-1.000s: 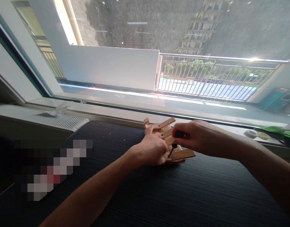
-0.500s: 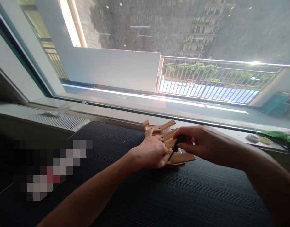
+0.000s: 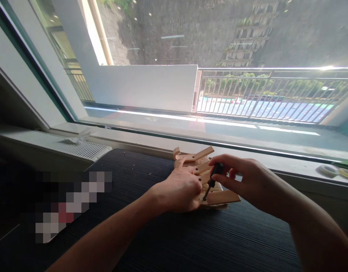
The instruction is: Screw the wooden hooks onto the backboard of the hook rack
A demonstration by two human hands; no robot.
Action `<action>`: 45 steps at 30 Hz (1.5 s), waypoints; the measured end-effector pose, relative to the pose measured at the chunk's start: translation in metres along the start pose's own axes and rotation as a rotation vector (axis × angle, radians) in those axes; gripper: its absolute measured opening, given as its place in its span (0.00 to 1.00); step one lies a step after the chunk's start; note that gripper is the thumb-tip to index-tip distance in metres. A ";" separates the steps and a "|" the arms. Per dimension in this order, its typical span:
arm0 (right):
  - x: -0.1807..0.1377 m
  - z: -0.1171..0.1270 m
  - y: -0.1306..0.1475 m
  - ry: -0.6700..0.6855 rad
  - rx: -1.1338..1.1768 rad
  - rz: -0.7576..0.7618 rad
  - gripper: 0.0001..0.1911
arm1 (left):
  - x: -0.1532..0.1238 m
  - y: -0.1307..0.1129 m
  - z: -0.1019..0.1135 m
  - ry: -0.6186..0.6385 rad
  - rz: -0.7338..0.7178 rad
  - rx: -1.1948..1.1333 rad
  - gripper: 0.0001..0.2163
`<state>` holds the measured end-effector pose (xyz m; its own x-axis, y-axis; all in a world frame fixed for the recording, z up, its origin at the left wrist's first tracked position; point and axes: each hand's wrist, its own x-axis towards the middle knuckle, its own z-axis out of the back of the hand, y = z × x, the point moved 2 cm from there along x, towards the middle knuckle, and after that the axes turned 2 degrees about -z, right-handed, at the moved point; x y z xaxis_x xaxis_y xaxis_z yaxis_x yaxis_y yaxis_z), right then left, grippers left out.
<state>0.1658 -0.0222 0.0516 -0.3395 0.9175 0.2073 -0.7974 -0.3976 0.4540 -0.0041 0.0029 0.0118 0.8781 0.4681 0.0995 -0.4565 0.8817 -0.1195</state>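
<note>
Two hands are at work in the head view, close together near the far edge of the surface point(image 3: 191, 241), about halfway along it. The left hand point(image 3: 181, 189) is curled and pressed down on a wooden piece point(image 3: 220, 197). This piece is made of flat, light sticks and lies on the surface. The right hand point(image 3: 244, 181) is pinched shut on the black top of a small screwdriver point(image 3: 212, 183). The thin tip points down, leans a little toward the left hand, and touches the wood just beside the left fingers.

I think this goes best if the screwdriver stands straighter over its spot, so the tip does not slip out. The left hand should press hard so the wood cannot turn or slide. Its fingers should be kept clear of the tip. Small, slow turns with a gentle push look safer than big ones, because the sticks are thin and could crack.

No box, cup or bowl shows in this view. Two rolls of tape point(image 3: 327, 170) lie on the window ledge point(image 3: 290, 164) past the far right corner, well apart from the hands.
</note>
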 end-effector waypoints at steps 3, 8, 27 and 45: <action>0.001 -0.001 0.003 -0.023 0.003 0.011 0.14 | 0.001 0.000 0.000 -0.008 -0.015 0.000 0.08; 0.000 -0.003 0.006 -0.018 0.042 0.056 0.16 | 0.000 0.001 -0.003 -0.010 -0.032 0.008 0.10; 0.000 -0.009 0.004 0.016 0.092 0.016 0.14 | 0.000 -0.001 -0.001 0.001 0.002 -0.003 0.08; -0.002 -0.007 0.004 0.003 0.094 0.013 0.14 | 0.005 -0.005 -0.001 -0.115 0.065 -0.154 0.14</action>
<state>0.1597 -0.0261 0.0469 -0.3511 0.9121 0.2116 -0.7424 -0.4089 0.5307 0.0026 0.0003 0.0116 0.8211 0.5356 0.1973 -0.4770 0.8337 -0.2782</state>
